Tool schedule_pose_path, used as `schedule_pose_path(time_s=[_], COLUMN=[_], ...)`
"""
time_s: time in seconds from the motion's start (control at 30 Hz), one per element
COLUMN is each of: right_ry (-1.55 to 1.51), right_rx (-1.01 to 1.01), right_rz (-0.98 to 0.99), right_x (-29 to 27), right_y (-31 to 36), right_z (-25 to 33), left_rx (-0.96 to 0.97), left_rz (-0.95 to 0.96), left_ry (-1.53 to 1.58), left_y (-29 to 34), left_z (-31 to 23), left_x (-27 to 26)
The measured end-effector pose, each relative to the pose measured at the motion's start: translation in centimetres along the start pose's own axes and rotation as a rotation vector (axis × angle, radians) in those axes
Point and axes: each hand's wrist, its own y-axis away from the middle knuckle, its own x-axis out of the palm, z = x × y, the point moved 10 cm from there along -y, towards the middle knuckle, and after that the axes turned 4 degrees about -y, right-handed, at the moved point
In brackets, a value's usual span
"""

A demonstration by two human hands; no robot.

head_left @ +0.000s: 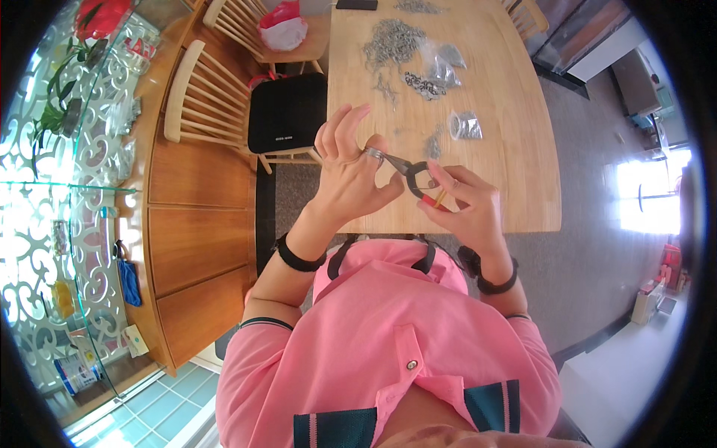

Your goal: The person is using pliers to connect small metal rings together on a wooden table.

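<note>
Right now my left hand [349, 168] is raised over the near edge of the pale wooden desk [515, 149], thumb and forefinger pinching a small silvery metal ring [373, 154], the other fingers fanned upward. My right hand [464, 205] is wrapped around the black-handled, red-tipped small pliers [415, 176], whose thin steel nose meets the ring. So, I judge, one ring is mid-work.

Progress, as I judge it: a big heap of loose grey metal links [391, 41] sits far up the desk, so most stock looks untouched. Nearer lie a darker tangled bunch of chain pieces [424, 84], clear crinkly plastic bags [445, 66] and a small clear bag of metal bits [466, 125]; which of these are finished I cannot tell.

Textures: desk is smooth light wood with a rounded corner, metal is dull and spiky-looking, bags are glossy. A spindle-backed wooden chair with a black square cushion [287, 112] stands at the left side of the desk.
</note>
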Motion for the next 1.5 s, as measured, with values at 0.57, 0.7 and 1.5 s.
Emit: schedule_pose_path(time_s=[0.57,0.7,1.5], right_ry=[-0.185,-0.247,0.489], right_rx=[0.252,0.279,0.550], right_rz=[0.156,0.276,0.653], right_x=[2.9,4.2,13.7], right_y=[2.0,2.7,-2.6], right_z=[-7.7,-9.7,-29.4], left_rx=[-0.174,-0.278,-1.128], left_rz=[0.138,0.096,-0.091], left_ry=[0.278,0.392,0.523], left_y=[4.1,5.7,17.9], left_z=[3.7,4.4,5.5], left_x=[4.1,4.4,3.8])
